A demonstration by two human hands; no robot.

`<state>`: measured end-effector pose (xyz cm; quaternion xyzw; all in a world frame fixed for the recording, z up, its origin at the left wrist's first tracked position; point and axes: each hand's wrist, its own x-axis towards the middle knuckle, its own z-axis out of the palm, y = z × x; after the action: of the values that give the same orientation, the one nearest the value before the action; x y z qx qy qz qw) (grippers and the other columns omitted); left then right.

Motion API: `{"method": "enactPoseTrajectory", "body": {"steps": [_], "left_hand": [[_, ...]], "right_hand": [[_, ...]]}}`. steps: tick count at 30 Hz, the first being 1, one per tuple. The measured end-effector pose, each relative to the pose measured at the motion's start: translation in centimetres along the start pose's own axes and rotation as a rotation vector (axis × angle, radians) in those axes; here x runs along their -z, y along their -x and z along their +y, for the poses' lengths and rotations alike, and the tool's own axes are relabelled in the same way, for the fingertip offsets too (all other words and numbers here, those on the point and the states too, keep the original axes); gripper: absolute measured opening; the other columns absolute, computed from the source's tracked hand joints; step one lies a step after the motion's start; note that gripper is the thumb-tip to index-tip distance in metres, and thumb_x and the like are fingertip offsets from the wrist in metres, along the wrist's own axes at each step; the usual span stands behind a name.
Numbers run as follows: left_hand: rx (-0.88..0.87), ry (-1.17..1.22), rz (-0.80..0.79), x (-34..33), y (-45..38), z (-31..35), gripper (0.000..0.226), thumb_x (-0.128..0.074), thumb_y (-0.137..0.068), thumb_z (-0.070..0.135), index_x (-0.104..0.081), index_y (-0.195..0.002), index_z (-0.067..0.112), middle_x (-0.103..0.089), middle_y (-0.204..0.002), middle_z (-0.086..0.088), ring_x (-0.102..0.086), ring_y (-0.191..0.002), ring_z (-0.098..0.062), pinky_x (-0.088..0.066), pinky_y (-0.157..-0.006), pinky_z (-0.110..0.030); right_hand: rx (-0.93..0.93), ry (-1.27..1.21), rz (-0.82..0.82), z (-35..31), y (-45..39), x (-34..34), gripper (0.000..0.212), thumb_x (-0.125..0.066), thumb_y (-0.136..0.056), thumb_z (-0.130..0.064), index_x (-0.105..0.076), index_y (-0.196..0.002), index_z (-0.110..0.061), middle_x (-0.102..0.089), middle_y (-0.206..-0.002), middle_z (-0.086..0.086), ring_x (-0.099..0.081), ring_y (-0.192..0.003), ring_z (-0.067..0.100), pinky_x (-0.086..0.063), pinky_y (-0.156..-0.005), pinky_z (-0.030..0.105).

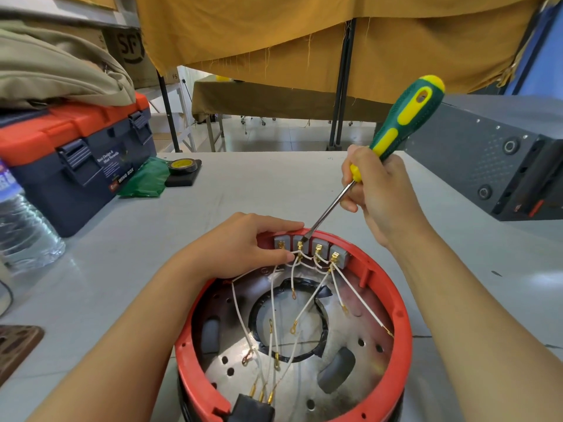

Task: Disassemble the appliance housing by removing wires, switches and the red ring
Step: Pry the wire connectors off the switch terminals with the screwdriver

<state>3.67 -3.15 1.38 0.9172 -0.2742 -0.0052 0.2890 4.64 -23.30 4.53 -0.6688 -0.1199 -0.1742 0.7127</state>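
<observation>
The round appliance housing lies open side up at the table's near edge, a red ring (396, 303) around its metal base plate (307, 388). Several grey switches (320, 248) with brass terminals line the far inner wall. White wires (307, 303) run from them across the base. My left hand (243, 245) grips the ring's far left rim, thumb inside near the terminals. My right hand (380, 190) holds a green and yellow screwdriver (402, 120), its blade tip at the second switch's terminal.
An orange and blue toolbox (76, 153) stands at the left, with a green bag (146, 178) and a tape roll (182, 166) beside it. A water bottle (24, 226) is at the far left. A dark metal case (493, 159) sits at the right.
</observation>
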Motion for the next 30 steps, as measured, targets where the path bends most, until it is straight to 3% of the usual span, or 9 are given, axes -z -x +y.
{"method": "enactPoseTrajectory", "body": {"steps": [2,4,12,16,30], "left_hand": [[-0.003,0.005,0.0,0.0,0.0,0.1,0.047,-0.069,-0.082,0.034,-0.056,-0.126,0.042,-0.06,-0.098,0.03,-0.052,-0.081,0.024,-0.034,-0.073,0.003],[-0.005,0.01,0.002,0.0,-0.1,0.1,0.047,-0.069,-0.082,0.033,-0.057,-0.126,0.041,-0.06,-0.099,0.03,-0.051,-0.079,0.024,-0.033,-0.072,0.003],[-0.008,0.022,-0.002,0.0,0.0,0.2,0.047,-0.07,-0.082,0.032,-0.057,-0.126,0.041,-0.062,-0.111,0.024,-0.052,-0.083,0.024,-0.035,-0.075,0.003],[0.01,0.022,-0.002,0.0,0.0,0.2,0.048,-0.07,-0.081,0.036,-0.056,-0.126,0.044,-0.06,-0.122,0.023,-0.053,-0.105,0.015,-0.036,-0.086,0.001],[0.02,0.018,-0.012,0.1,0.1,0.3,0.048,-0.069,-0.081,0.037,-0.055,-0.126,0.045,-0.059,-0.125,0.023,-0.052,-0.109,0.012,-0.038,-0.093,-0.006]], "right_hand": [[-0.036,-0.013,0.005,0.2,-0.2,0.1,0.034,-0.044,-0.096,-0.017,-0.045,-0.063,-0.01,-0.037,-0.044,-0.012,-0.031,-0.038,0.006,-0.033,-0.039,0.019],[-0.064,-0.038,0.007,0.4,-0.3,0.2,0.034,-0.043,-0.096,-0.018,-0.044,-0.063,-0.01,-0.035,-0.04,-0.012,-0.029,-0.037,0.006,-0.032,-0.039,0.019],[-0.163,-0.126,0.031,1.0,-1.1,0.3,0.037,-0.042,-0.095,-0.018,-0.041,-0.059,-0.011,-0.025,-0.036,-0.009,-0.024,-0.037,0.007,-0.03,-0.038,0.017],[-0.218,-0.169,0.064,1.5,-1.3,0.5,0.036,-0.042,-0.094,-0.018,-0.04,-0.058,-0.012,-0.023,-0.036,-0.008,-0.022,-0.038,0.008,-0.03,-0.038,0.016],[-0.285,-0.165,0.095,1.9,-1.7,0.7,0.034,-0.043,-0.093,-0.02,-0.04,-0.061,-0.012,-0.022,-0.037,-0.007,-0.021,-0.038,0.007,-0.028,-0.036,0.016]]}}
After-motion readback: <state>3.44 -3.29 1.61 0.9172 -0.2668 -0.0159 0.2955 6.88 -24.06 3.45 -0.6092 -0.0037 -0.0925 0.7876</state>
